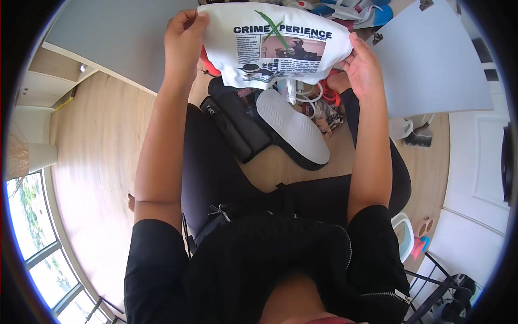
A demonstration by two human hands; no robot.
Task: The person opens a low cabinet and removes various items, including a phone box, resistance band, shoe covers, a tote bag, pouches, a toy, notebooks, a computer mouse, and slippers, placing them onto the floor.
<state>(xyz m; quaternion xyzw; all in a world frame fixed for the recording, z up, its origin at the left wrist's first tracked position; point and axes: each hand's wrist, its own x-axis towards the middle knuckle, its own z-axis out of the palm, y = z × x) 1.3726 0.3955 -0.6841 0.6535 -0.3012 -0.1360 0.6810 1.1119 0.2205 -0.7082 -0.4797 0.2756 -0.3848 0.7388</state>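
Note:
A white cloth [221, 40] printed with "CRIME X PERIENCE", a green X and a picture is stretched out between my two hands. My left hand [186, 33] pinches its upper left corner between thumb and fingers. At its right edge my right hand [362, 63] grips the fabric. Beneath the cloth, on the floor between my legs, lie a black case [236, 123] and a black shoe with its pale sole up [293, 127]. White cables [310, 98] and crumpled patterned fabric [328, 115] are beside the shoe.
Grey cabinet doors stand open at the left [116, 38] and right [431, 65]. Shoes [372, 15] fill the space behind the cloth. A brush [419, 136] is at the right. Lower right are a white tub [402, 237] and a black metal frame [431, 281].

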